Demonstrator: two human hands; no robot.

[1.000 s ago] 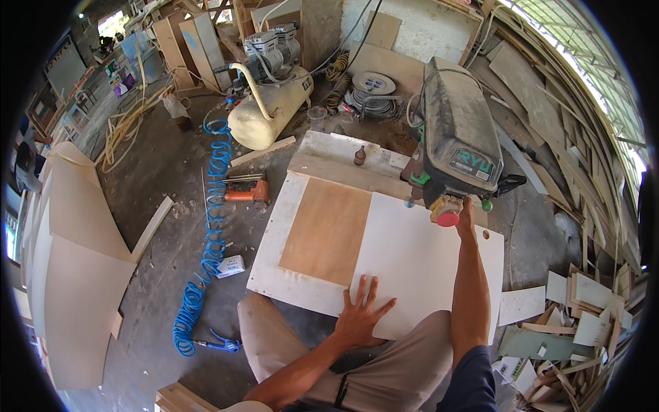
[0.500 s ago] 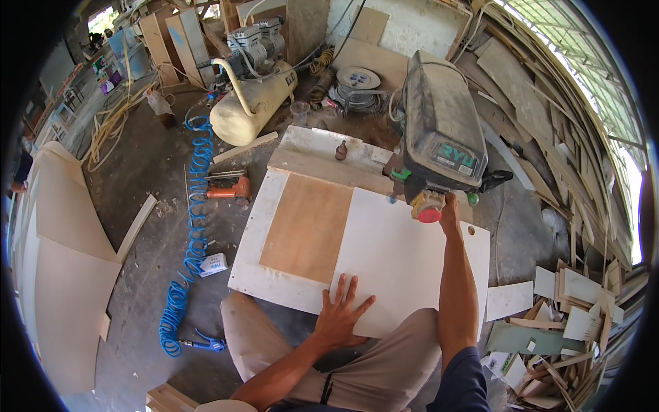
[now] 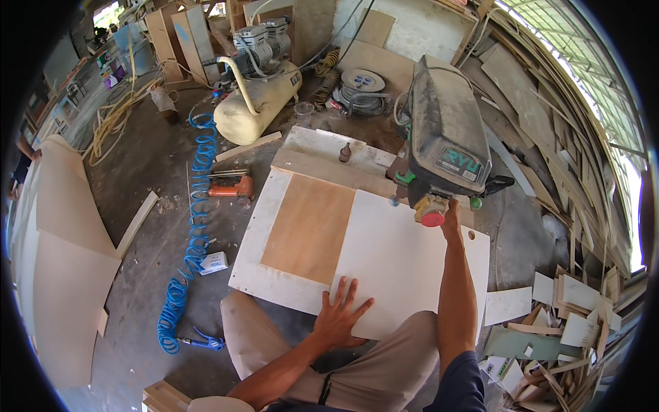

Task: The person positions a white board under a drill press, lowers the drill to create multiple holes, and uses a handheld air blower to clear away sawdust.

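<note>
Two hands are at work on one white panel (image 3: 405, 261), which lies flat under the drill press (image 3: 446, 130) and reaches back over the person's lap. The left hand (image 3: 341, 318) lies flat on the panel's near edge, fingers spread wide, gripping nothing, only pressing down. The right hand (image 3: 451, 218) is stretched forward to the red knob (image 3: 432, 219) under the machine's head; its fingers are hidden behind the knob, so I cannot tell whether they close on it. A tan plywood sheet (image 3: 310, 228) lies on the left half of the panel, its edges square with the panel's and its near edge set in from the panel's rim. Near the panel's right edge a small round hole (image 3: 471, 235) shows. Left of the panel the floor has open room, bounded by the blue coiled air hose (image 3: 195, 226) and an orange power tool (image 3: 231, 186). Beyond them sits the cream compressor tank (image 3: 255, 103). To the right, offcuts (image 3: 563, 316) crowd close to the panel's corner.
</note>
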